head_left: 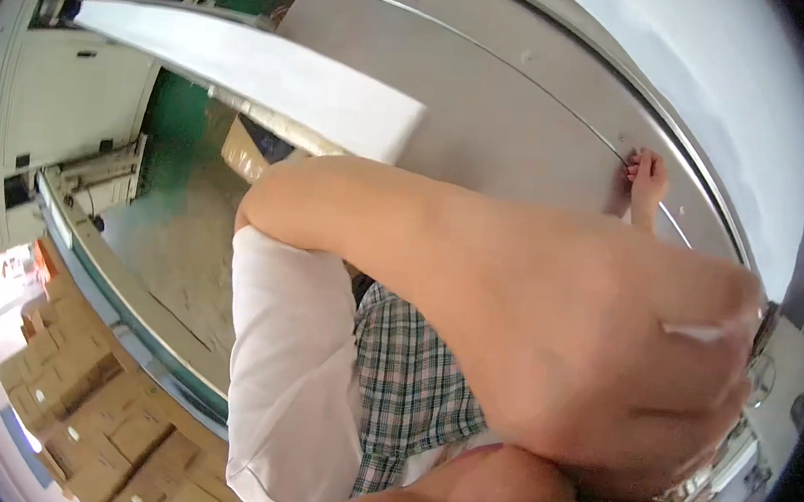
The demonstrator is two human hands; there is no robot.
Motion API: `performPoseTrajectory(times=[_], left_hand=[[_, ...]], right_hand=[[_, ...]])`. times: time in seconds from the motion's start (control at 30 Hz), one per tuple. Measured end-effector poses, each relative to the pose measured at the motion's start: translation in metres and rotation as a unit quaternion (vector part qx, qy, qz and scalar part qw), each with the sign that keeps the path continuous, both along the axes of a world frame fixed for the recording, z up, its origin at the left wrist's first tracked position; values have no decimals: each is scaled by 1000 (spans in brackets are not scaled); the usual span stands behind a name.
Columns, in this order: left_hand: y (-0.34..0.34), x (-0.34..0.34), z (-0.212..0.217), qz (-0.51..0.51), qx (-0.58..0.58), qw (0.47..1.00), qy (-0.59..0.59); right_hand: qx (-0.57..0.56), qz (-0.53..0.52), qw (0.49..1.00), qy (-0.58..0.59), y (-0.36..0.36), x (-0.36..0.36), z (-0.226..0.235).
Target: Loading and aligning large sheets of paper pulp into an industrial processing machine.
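one hand [646, 184] pinches closed on one thin seam line [500, 60] across one grey metal panel [495, 114].

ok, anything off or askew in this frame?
The view itself is skewed: floor and stacked cardboard boxes run sideways along the left, and a bare forearm fills the centre. One hand touches a seam on the grey metal panel. Nothing looks spilled or damaged.

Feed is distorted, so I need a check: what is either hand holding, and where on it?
One hand pinches the thin seam line on the grey metal panel with its fingertips. Which hand it is, and whether the other holds anything, cannot be told.
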State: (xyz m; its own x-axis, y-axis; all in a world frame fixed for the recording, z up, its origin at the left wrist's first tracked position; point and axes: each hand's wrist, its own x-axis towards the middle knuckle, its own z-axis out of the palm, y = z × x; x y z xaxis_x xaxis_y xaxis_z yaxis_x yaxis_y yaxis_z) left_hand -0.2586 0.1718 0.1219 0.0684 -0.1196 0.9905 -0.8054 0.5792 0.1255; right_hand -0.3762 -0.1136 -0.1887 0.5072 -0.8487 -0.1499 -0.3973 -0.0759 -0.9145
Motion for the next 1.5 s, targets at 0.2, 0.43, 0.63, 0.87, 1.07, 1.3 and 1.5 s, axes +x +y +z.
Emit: performPoseTrajectory(times=[0.2, 0.43, 0.63, 0.87, 1.07, 1.3, 1.5], left_hand=[[23, 131, -27, 48, 2, 994, 99], [-36, 273, -126, 37, 209, 871, 443], [-84, 412, -286, -78, 222, 649, 723], [-93, 431, -312, -167, 202, 639, 723], [-71, 405, -304, -212, 119, 703, 668], [-46, 389, -285, -143, -4, 635, 759], [-69, 420, -273, 252, 150, 773, 563]], right_hand=[[-274, -72, 949, 136, 28, 22, 11], [-330, -88, 923, 175, 31, 17, 22], [-349, -65, 915, 191, 36, 19, 10], [-355, -65, 908, 211, 41, 26, 21], [-333, -73, 916, 212, 40, 29, 16], [-394, -52, 892, 214, 35, 27, 12], [-343, -88, 903, 242, 37, 24, 21]])
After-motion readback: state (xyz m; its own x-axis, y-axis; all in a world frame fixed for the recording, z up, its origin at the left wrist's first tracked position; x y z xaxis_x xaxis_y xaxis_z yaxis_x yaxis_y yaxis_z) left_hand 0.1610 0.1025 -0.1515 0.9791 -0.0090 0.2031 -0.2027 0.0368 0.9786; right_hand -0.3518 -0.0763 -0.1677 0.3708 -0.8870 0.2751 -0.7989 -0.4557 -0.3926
